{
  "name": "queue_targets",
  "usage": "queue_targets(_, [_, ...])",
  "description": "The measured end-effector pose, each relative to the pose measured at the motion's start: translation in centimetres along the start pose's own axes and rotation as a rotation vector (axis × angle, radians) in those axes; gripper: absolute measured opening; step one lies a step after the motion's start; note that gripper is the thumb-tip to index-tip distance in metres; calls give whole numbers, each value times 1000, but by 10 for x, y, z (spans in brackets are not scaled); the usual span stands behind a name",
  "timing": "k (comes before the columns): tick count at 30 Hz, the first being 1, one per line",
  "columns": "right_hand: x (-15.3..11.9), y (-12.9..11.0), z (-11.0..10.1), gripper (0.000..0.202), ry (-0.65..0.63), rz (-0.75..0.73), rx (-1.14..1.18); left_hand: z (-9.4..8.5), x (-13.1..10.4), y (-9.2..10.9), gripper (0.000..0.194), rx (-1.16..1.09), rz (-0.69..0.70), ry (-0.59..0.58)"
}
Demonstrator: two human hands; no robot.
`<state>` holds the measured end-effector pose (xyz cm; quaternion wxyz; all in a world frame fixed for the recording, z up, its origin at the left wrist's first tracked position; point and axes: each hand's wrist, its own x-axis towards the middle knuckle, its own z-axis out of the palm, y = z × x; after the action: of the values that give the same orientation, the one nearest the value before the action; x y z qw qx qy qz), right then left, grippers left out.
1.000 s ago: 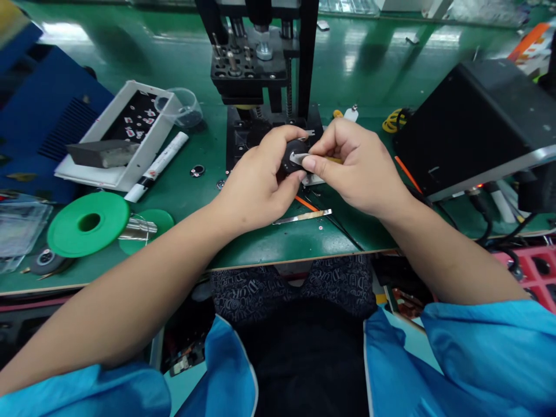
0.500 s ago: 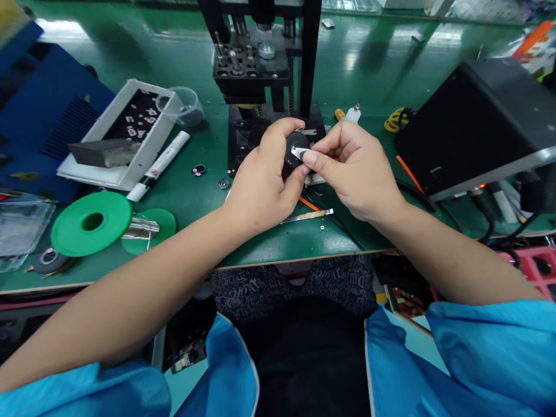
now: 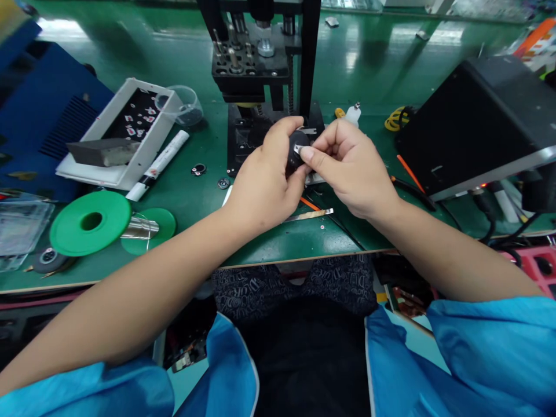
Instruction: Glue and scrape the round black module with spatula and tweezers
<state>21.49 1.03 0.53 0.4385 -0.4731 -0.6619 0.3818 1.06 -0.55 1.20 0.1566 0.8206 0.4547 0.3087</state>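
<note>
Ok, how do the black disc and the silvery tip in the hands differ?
The disc is dark and round; the tip is pale and narrow. The disc looks larger than the tip's visible part. The left hand grips the disc; the right hand pinches the tip. Both are partly covered by fingers.

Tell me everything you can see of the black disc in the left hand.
The black disc is small, round and dull, plastic or rubber by its look. The left hand holds it by the edge between thumb and fingers, in front of the black machine. Its face is partly visible, and the tip of a pale strip, pinched in the right hand, lies against it. Fingers hide part of its rim; finer detail is too small to tell.
</note>
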Motion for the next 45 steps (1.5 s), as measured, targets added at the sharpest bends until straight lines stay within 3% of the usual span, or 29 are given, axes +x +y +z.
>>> queue_targets(4, [-1, -3, -2, 58, 12, -9, -69, 1, -1, -2, 70, 42, 12, -28])
queue_targets(11, [-3, -9, -3, 49, 77, -63, -106, 0, -2, 1, 63, 43, -9, -19])
queue_targets(16, [-7, -18, -5, 43, 103, -109, -206, 3, 1, 3, 52, -115, -64, -4])
queue_targets(21, [-2, -16, -12, 49, 150, -115, -162, -1, 4, -10, 58, -319, -99, -31])
queue_targets(26, [-1, -17, -22, 54, -2, -94, -46, -12, 5, -20, 86, -365, -137, -150])
queue_targets(29, [-2, -20, -25, 48, -97, -97, 4, -17, 7, -16, 92, -386, -161, -135])
queue_targets(37, [-2, -16, -24, 32, -260, -102, 15, -19, 10, -15, 80, -352, -87, -108])
queue_targets(45, [-1, -16, -23, 36, -249, -121, 70, -12, 10, -27, 79, -436, -8, 25])
